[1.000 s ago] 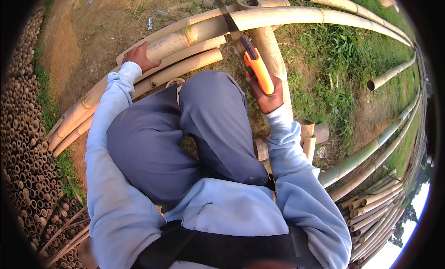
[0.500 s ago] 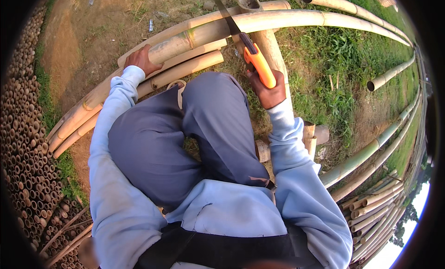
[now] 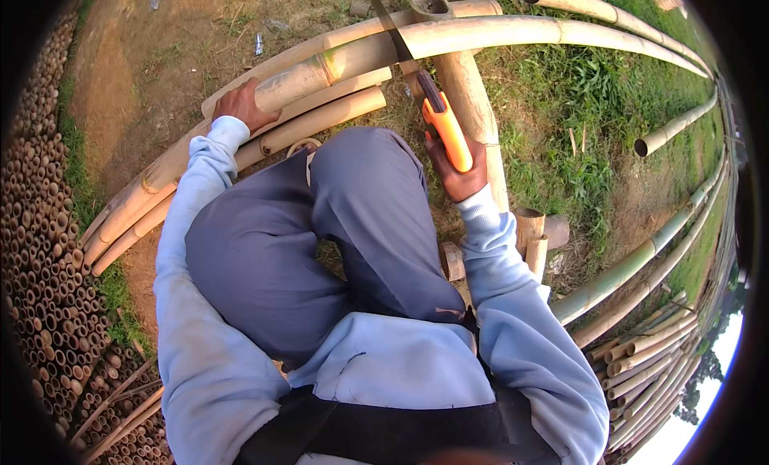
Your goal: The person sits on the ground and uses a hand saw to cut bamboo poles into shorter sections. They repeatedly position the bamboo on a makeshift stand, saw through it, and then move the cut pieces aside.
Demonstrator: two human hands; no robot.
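A handsaw with an orange handle (image 3: 452, 135) is in my right hand (image 3: 463, 173), the fingers wrapped round the grip. Its dark blade (image 3: 390, 31) lies across a thick bamboo pole (image 3: 473, 36), touching it near a shaded stretch; the depth of any cut cannot be made out. My left hand (image 3: 243, 108) is closed round the near-left end of that same pole, thumb toward me. Beneath and beside this hand lie several other bamboo lengths (image 3: 328, 115). A bamboo support post (image 3: 469, 96) runs under the pole, just right of the saw.
Stacked bamboo ends (image 3: 48, 265) fill the far left. To the right, long bamboo poles (image 3: 641, 257) lie over grass, with a pile of poles (image 3: 649, 361) lower down. Short upright bamboo stubs (image 3: 530, 234) stand beside my right forearm. My bent knees (image 3: 364, 177) are close below the pole.
My right hand and the saw have drawn back toward me, so the handle sits farther from the pole. My left hand and the pole stay in nearly the same place.
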